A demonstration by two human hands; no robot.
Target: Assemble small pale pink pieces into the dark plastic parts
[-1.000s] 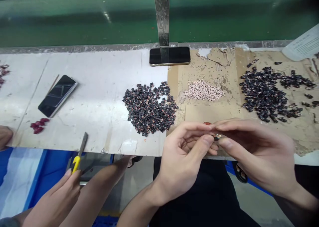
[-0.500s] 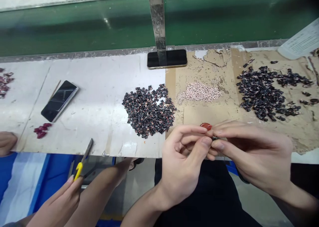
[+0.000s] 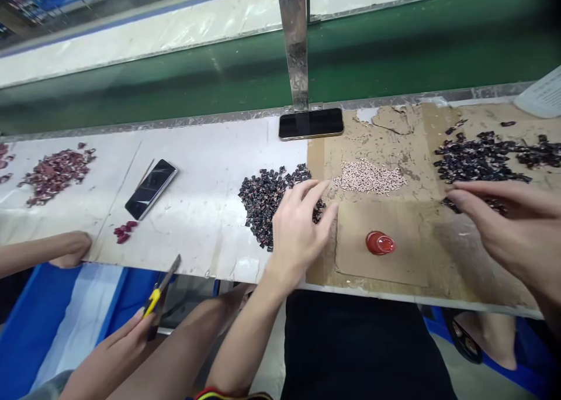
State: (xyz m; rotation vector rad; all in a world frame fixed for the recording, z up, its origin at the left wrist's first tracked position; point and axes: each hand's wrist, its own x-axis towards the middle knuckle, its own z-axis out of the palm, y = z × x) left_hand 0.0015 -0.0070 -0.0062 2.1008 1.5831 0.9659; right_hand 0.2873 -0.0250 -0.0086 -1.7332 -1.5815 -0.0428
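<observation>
My left hand is spread open, its fingertips over the right edge of a heap of small black-and-copper pieces on the white sheet. My right hand reaches out with curved fingers at the lower edge of a larger dark heap on brown cardboard. Neither hand shows anything held. Between the hands, a round red lump lies on a cardboard patch. A pale pink heap of tiny pieces sits above it.
A black phone lies at the stand's foot, and another lies on the white sheet. Further left are reddish heaps. A co-worker's hand holds yellow-handled scissors below the bench edge. A metal upright rises behind.
My hands have parted from their pinch on a small dark piece and spread out over the heaps. The view has tilted upward, showing more of the bench and the red lump.
</observation>
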